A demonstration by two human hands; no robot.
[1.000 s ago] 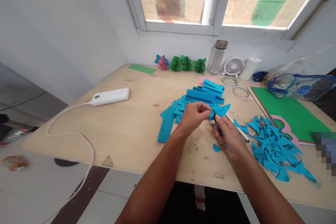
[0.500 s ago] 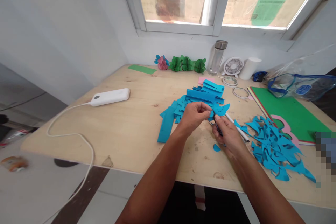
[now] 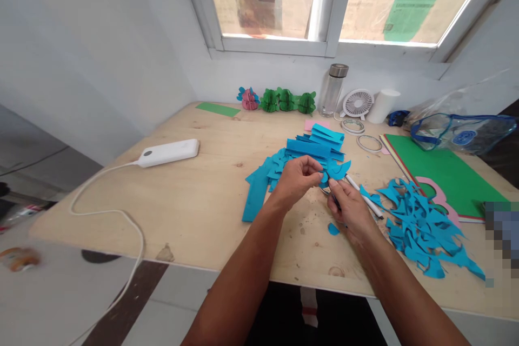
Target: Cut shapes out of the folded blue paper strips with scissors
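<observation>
My left hand is closed in a pinch on a piece of blue paper above the table. Close beside it, my right hand is wrapped around a pair of dark-handled scissors, mostly hidden by the fingers. The blades meet the paper between both hands. Behind the left hand lie folded blue paper strips and a heap of small blue cut pieces. One small blue scrap rests below the right hand.
Blue offcuts are heaped at the right, near a white marker and green sheets. Tape rolls, a small fan, a glass bottle and paper ornaments stand behind. A corded power bank lies left.
The view has shifted slightly. Both hands stay close together at the blue paper; the right fingers now cover more of the scissors' handles.
</observation>
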